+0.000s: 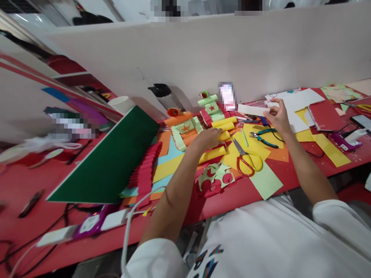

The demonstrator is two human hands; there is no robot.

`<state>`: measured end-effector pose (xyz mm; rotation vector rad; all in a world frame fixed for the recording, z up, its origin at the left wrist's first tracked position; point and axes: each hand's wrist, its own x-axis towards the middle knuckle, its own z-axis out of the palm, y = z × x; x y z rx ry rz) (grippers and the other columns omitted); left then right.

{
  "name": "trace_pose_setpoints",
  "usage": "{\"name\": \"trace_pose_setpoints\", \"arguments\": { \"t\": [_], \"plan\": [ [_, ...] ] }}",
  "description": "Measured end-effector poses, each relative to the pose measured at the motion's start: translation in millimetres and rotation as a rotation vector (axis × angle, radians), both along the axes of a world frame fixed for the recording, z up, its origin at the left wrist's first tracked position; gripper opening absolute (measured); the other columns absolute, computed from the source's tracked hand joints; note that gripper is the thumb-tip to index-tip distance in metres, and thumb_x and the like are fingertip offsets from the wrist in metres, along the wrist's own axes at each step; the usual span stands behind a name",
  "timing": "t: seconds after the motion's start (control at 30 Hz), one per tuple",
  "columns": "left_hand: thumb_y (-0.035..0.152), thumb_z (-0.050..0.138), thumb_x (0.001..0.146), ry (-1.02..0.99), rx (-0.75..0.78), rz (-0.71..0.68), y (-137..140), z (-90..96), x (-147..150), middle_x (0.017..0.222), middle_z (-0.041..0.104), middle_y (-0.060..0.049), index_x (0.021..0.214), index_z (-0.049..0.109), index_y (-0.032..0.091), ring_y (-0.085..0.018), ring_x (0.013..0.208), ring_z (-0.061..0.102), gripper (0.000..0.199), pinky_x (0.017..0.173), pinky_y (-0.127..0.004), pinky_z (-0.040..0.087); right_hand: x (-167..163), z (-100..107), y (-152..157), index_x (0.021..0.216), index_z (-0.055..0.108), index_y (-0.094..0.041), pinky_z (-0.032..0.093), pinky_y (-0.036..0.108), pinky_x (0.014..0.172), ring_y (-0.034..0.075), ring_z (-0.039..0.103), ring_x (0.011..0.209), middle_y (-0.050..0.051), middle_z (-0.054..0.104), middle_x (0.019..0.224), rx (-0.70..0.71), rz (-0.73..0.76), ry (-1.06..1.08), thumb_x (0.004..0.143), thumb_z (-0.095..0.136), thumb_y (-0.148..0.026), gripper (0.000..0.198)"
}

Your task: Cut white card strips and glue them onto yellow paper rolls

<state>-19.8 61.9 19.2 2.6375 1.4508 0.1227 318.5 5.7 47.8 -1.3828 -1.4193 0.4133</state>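
My left hand (209, 139) is bent down over a row of yellow paper rolls (224, 120), its fingers curled around one of them; the fingertips are partly hidden. Raised at the right, my right hand (276, 116) pinches the end of a flat white strip (252, 110) between thumb and fingers. Below the hands lie scissors (246, 160) with red and yellow handles, on yellow paper (261, 152). Green-handled cutting pliers (265, 138) lie beside them. Light green cut-out scraps (216, 175) are near my left forearm.
A green board (107, 162) leans at the left, by pleated red paper (145, 166). A bottle (168, 98) and a phone (227, 95) stand along the white partition (203, 58). Purple power strips (92, 224) with cables lie on the red table. White sheets (307, 101) lie right.
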Motion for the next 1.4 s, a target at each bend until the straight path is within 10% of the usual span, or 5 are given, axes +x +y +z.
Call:
{"name": "trace_pose_setpoints", "arguments": {
  "t": [0.53,0.97,1.4],
  "plan": [
    [0.053,0.088,0.072,-0.627,-0.183,-0.177,-37,47.2,-27,0.109,0.08,-0.01,0.112,0.082,0.029,-0.034,0.104,0.073,0.047,0.095,-0.041,0.058,1,-1,0,0.138,0.048,-0.027,0.06,0.046,0.091,0.024,0.071,0.092,0.004,0.072,0.099,0.002,0.03,0.028,0.09,0.07,-0.042,0.054],
    [0.072,0.055,0.093,-0.302,-0.057,-0.017,-45,27.6,-38,0.144,0.068,-0.018,0.142,0.064,0.018,-0.04,0.125,0.068,0.073,0.106,-0.048,0.053,5,-5,1,0.121,0.053,-0.028,0.056,0.033,0.071,0.019,0.064,0.079,-0.002,0.062,0.085,-0.02,0.336,0.25,0.075,0.085,-0.041,0.058],
    [0.069,0.044,0.102,-0.049,-0.003,0.049,-54,33.5,-37,0.127,0.074,-0.016,0.148,0.052,0.025,-0.037,0.11,0.072,0.065,0.092,-0.043,0.053,2,-4,0,0.114,0.055,-0.028,0.054,0.031,0.069,0.017,0.064,0.075,-0.004,0.066,0.081,-0.084,0.415,0.251,0.07,0.091,-0.039,0.058]
  ]
}}
